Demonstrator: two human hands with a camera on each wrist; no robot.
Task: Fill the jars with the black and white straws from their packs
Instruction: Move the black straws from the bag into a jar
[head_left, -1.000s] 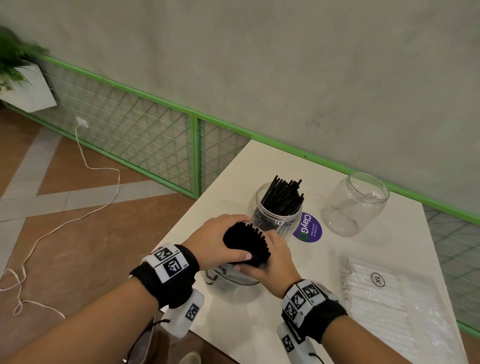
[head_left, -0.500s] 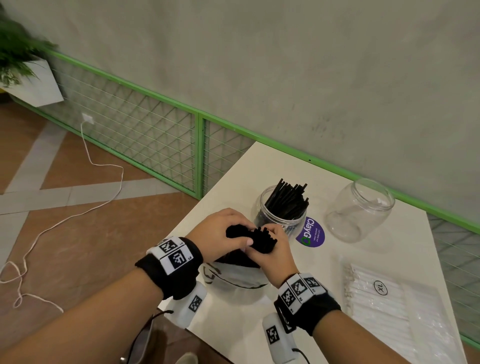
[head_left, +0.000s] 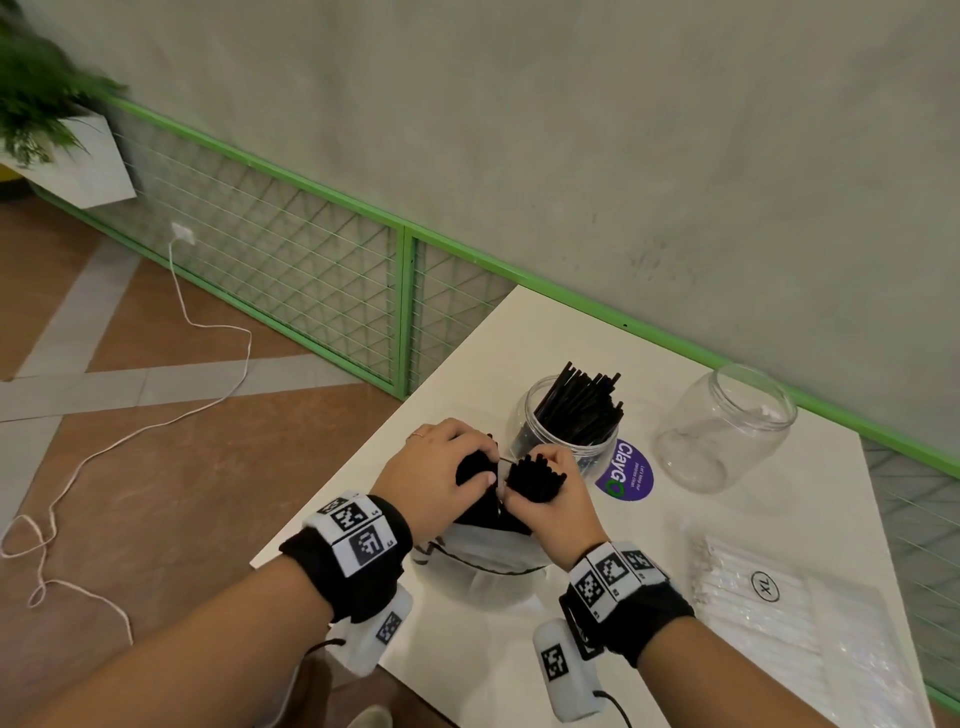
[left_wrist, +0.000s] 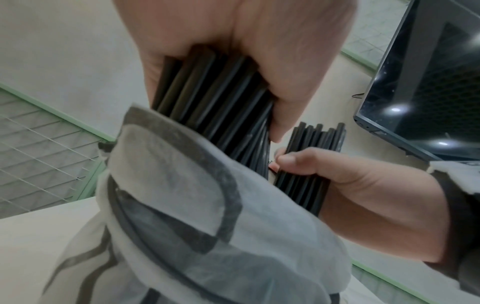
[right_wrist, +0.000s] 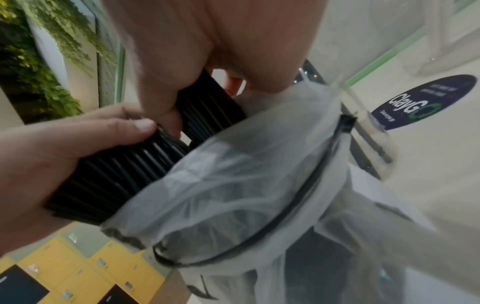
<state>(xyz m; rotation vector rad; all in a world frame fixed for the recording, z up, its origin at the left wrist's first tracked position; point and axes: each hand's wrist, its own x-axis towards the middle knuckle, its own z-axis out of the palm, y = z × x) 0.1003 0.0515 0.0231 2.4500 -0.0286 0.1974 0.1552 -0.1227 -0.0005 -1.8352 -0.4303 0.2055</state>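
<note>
At the table's (head_left: 467, 670) near edge, the left hand (head_left: 436, 475) and right hand (head_left: 553, 499) each curl round a separate bunch of black straws (head_left: 535, 475) rising from the plastic pack (head_left: 483, 564). Right of them lies the white straw pack (head_left: 789, 623). Just behind the hands stands a jar (head_left: 571, 423) holding black straws, beside a purple sticker (head_left: 626, 470); the empty jar (head_left: 722, 428) stands farther right, near the green rail (head_left: 675, 348).
</note>
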